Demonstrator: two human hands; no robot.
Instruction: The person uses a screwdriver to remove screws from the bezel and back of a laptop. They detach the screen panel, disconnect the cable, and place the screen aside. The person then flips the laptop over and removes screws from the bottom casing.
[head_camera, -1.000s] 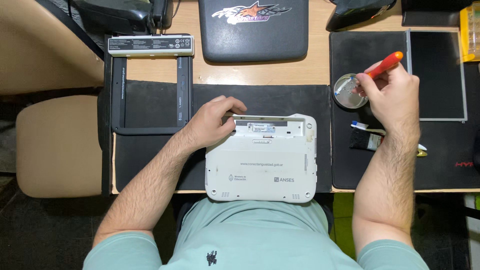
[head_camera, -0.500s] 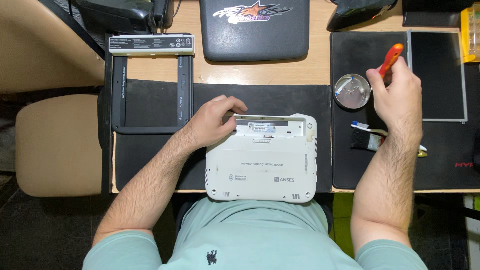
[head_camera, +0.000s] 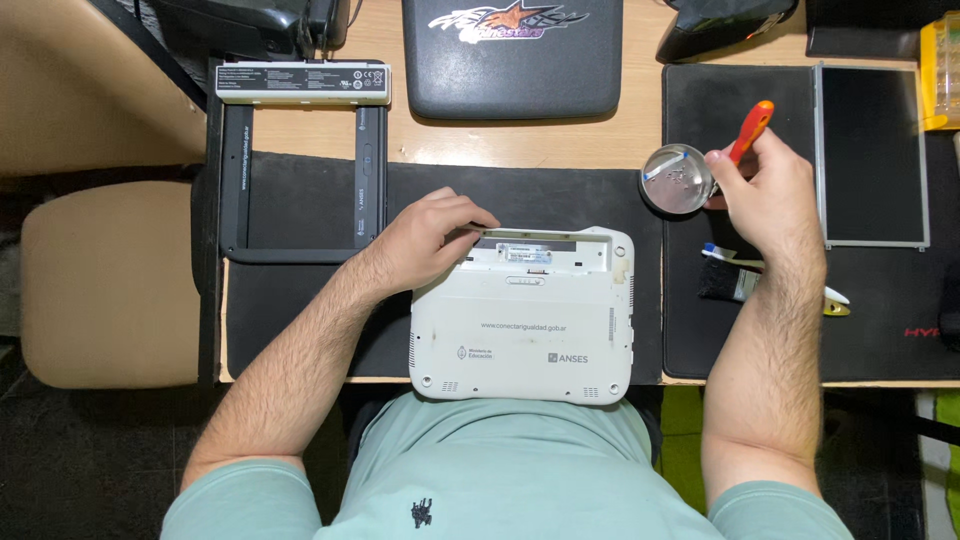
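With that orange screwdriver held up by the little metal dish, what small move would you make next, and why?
Probably bring the right hand and its orange-handled screwdriver back to the white laptop. The tool is over the round metal dish, while the left hand rests on the laptop's open battery bay.

A small white laptop (head_camera: 522, 320) lies upside down on a black mat at the near edge of the tabletop, its underside facing up. It is a rounded rectangle, with printed markings across the middle. Along its far edge, a long open bay shows grey parts inside. The left hand (head_camera: 425, 240) rests on the far left corner, fingers at the edge of the bay. To the right, well apart from the laptop, the right hand (head_camera: 765, 190) holds a screwdriver with an orange handle (head_camera: 750, 130), tilted, just beside a small round metal dish (head_camera: 677, 180) with tiny bits in it.
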